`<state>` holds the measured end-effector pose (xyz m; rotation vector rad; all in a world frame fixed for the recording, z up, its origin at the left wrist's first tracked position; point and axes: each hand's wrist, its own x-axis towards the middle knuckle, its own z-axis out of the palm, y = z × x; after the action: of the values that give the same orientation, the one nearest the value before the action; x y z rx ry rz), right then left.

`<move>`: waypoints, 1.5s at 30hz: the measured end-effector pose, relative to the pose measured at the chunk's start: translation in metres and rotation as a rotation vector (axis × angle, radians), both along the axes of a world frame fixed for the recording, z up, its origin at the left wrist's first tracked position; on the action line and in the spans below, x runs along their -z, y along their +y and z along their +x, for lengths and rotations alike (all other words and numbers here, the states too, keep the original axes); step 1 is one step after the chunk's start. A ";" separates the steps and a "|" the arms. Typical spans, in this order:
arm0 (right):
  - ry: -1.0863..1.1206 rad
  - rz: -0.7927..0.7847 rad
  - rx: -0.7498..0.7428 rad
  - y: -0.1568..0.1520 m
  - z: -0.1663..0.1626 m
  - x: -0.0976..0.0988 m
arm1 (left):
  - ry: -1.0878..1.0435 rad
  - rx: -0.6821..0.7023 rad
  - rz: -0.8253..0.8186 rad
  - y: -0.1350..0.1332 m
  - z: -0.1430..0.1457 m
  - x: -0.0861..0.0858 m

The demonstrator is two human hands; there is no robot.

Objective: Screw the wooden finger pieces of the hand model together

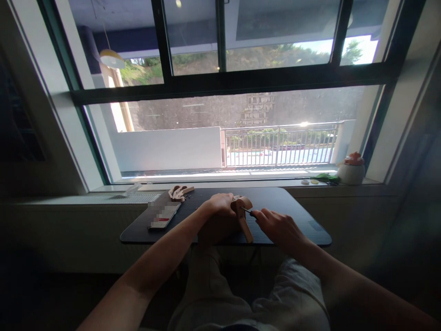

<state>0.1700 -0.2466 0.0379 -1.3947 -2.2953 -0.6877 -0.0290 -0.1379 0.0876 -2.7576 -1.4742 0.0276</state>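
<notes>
My left hand (222, 203) is closed around a light wooden assembly (245, 223), made of a rounded block with a flat strip slanting down toward me. From the right, my right hand (275, 225) grips the dark handle of a screwdriver (253, 213). Its thin metal shaft points left, and the tip meets the side of the wooden assembly. Whether the tip sits in a screw is too small to tell. Part of the assembly is hidden behind my left fingers.
On the dark folding table (275, 198), more wooden parts (179, 193) lie at the back left beside small dark bits, perhaps screws. A phone (165, 216) rests nearer me. A white pot (351, 172) with an orange top stands on the windowsill at right. A radiator (120, 198) runs along the left.
</notes>
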 end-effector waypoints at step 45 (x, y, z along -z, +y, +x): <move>0.778 -0.276 0.068 0.003 0.000 0.027 | -0.002 0.027 0.002 -0.002 -0.001 -0.001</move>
<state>0.1696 -0.2435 0.0108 -1.5080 -1.7498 0.1684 -0.0302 -0.1398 0.0882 -2.7762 -1.4369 0.0232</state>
